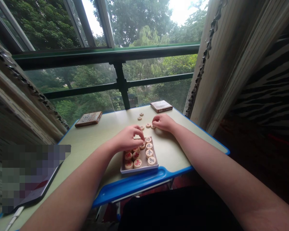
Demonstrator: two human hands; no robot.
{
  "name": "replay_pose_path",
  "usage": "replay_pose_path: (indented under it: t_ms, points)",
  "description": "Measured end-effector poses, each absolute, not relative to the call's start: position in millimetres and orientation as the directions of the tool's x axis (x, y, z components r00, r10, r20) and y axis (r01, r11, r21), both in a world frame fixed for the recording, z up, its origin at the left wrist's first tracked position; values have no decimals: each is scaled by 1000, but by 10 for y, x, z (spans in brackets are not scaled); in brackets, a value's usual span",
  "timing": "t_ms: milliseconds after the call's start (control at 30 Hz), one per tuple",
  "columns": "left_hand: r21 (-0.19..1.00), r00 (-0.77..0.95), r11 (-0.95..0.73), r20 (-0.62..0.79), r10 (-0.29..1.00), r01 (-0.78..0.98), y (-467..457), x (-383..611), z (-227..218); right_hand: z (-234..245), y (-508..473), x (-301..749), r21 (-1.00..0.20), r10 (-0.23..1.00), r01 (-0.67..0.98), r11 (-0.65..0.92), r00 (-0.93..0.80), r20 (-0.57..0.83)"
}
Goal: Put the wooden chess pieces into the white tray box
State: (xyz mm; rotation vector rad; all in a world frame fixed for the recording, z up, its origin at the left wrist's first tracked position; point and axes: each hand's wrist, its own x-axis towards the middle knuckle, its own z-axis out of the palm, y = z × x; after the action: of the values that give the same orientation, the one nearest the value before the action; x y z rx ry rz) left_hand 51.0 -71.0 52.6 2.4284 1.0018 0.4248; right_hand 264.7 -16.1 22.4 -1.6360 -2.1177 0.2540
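A shallow open box [139,170] of round wooden xiangqi pieces stands near the table's front edge. Red-marked pieces [137,163] fill its left side, and a column of dark-marked pieces [149,153] runs down the right. Over the far part of the box, my left hand [128,138] is closed, with its curled fingertips at a xiangqi piece [142,146]. Beyond the box, my right hand [164,122] pinches at a loose piece [153,126] on the tabletop. Another loose piece [148,125] lies just left of those fingers. My left hand hides some pieces.
Two flat boxes, one at the back left [88,119] and one at the back right [161,106], rest on the pale table [86,141]. More loose pieces [140,118] lie towards the back. A blurred-out screen device [31,179] with a cable is at left. Windows and curtains [209,64] surround the table.
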Motion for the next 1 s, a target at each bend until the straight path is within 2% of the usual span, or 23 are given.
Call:
replay_pose_path:
  t_ms: [367,700,1000]
  points:
    - [469,657,-607,72,750,641,-726,511,495,192,-102,2681,-432,936,834,342,-261,237]
    - [382,653,-690,244,717,615,-667,488,409,233,-112,2678,-468,946,824,320,-255,198]
    - [374,663,-674,179,727,637,-640,453,441,257,-120,2645,-450,955,843,294,-241,172]
